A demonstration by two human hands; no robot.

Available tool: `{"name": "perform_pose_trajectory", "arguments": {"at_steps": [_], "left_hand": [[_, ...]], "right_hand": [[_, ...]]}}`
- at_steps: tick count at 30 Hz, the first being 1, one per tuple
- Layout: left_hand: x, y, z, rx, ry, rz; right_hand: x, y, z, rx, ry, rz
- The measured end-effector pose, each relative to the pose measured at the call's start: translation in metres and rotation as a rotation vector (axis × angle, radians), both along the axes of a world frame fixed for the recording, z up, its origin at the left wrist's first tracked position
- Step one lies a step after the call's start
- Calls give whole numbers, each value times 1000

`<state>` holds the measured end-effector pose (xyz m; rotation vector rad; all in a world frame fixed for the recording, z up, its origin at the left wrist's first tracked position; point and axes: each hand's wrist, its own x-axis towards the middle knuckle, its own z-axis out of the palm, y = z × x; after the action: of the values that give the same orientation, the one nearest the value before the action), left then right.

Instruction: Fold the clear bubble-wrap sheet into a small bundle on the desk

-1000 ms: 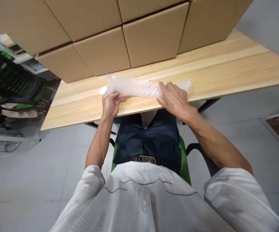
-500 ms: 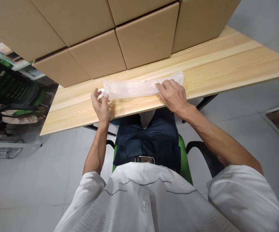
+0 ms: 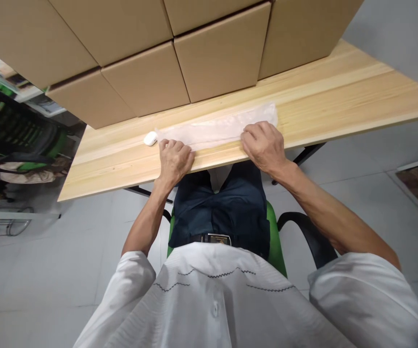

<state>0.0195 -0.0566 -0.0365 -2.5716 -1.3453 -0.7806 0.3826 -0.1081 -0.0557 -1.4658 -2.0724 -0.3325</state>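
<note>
Head view: on the wooden table (image 3: 339,101), a translucent plastic wrap (image 3: 216,129) is gripped along its near edge by the curled left hand (image 3: 175,159) and right hand (image 3: 265,146); a white object (image 3: 150,138) is seen just beside its left end, before stacked cardboard boxes (image 3: 223,60).

The plastic (image 3: 214,131) is pinkish white, the oval piece (image 3: 150,138) white, the table (image 3: 339,96) grained yellow, boxes (image 3: 226,55) brown, the shirt (image 3: 183,314) white with dark zigzags.

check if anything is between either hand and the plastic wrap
Nothing visible is: the left hand and right hand both touch the plastic wrap along its near edge. The small white object sits by its left end; the boxes stand behind it.
</note>
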Motion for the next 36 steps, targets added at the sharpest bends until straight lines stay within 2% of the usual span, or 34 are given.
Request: {"name": "perform_pose_trajectory", "arguments": {"at_steps": [4,8,11,14,17,20,23,27,30,36], "left_hand": [[-8,-5,0,66,98,-14],[-17,-10,1,34,101,-18],[-23,-16,1,-29,34,-4],[-28,-19,1,-75,-115,26],[-33,-10,4,-87,-293,97],[-37,10,8,-92,-384,155],[-33,24,12,-155,-326,94],[-16,22,12,-244,-131,23],[-5,16,9,-287,-18,10],[-10,24,-1,-269,-53,-59]], "right_hand": [[9,-10,-3,10,-12,44],[10,-22,-4,-19,4,83],[12,-30,-4,-49,56,71],[17,-34,0,-92,160,31],[24,-27,10,-134,221,-7],[34,-8,27,-220,192,-28],[41,16,45,-341,104,27],[37,36,63,-465,-52,52],[23,39,70,-499,-112,22],[7,38,88,-563,-84,-76]]}}
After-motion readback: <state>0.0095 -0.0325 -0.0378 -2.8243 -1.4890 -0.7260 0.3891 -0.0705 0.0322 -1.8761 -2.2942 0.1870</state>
